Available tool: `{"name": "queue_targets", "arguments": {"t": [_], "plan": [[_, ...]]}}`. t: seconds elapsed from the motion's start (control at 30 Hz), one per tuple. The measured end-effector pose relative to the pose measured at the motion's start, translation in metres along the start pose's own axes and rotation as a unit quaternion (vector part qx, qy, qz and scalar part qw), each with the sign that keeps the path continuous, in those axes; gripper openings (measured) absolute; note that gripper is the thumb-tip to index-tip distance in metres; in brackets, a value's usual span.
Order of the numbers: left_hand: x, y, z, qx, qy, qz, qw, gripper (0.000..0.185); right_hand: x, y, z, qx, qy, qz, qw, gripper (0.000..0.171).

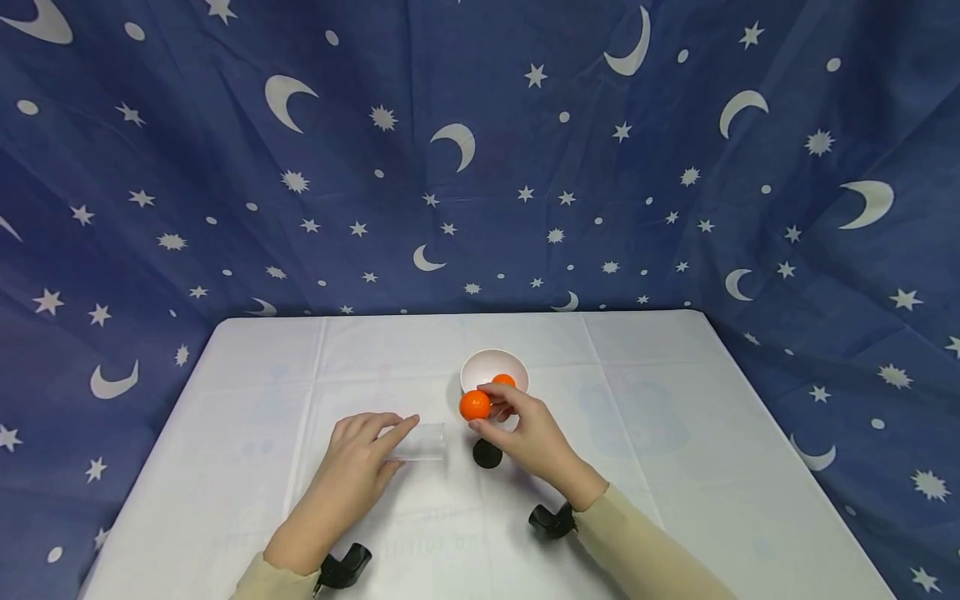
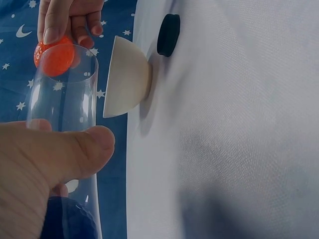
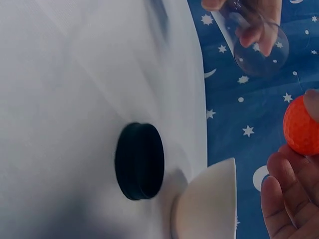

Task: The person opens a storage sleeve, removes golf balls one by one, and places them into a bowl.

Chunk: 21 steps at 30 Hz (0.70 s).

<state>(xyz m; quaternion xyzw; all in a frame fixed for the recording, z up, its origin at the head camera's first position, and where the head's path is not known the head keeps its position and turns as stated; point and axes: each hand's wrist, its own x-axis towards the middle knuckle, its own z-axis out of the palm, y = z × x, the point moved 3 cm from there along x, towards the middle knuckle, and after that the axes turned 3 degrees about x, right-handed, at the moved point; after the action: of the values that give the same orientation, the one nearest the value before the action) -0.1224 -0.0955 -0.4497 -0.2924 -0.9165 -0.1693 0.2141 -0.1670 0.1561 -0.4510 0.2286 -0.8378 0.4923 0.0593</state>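
Observation:
My left hand (image 1: 358, 458) grips a clear plastic tube (image 1: 423, 442), its thumb (image 2: 89, 149) on the near side and fingertips partly seen behind. The tube's open end points towards my right hand (image 1: 528, 433). Between thumb and fingers, that hand pinches an orange, dimpled golf ball (image 1: 475, 406). In the left wrist view the ball (image 2: 55, 56) overlaps the tube's rim. A white bowl (image 1: 480, 364) stands just beyond the right hand, with another orange ball (image 1: 504, 380) inside. On the table below the pinched ball lies a round black cap (image 1: 487, 454).
A white cloth covers the table (image 1: 375, 358). Behind it hangs a blue curtain (image 1: 495, 150) with moons and stars. Black wrist cameras (image 1: 345, 567) sit at both sleeves, low over the cloth.

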Motion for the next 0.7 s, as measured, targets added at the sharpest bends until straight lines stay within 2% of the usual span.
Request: {"name": "queue_targets", "arguments": {"t": [0.2, 0.4, 0.7], "plan": [[0.0, 0.0, -0.001, -0.004, 0.011, 0.004, 0.9999, 0.067, 0.009, 0.005, -0.007, -0.001, 0.014, -0.001, 1.0, 0.043], [-0.001, 0.0, -0.002, -0.004, 0.009, 0.002, 0.9999, 0.066, 0.021, 0.013, -0.013, -0.02, 0.033, 0.023, 0.999, 0.043], [-0.002, 0.001, -0.002, -0.004, 0.009, -0.002, 1.0, 0.067, 0.041, 0.03, -0.012, -0.084, 0.067, 0.072, 0.992, 0.044]]}}
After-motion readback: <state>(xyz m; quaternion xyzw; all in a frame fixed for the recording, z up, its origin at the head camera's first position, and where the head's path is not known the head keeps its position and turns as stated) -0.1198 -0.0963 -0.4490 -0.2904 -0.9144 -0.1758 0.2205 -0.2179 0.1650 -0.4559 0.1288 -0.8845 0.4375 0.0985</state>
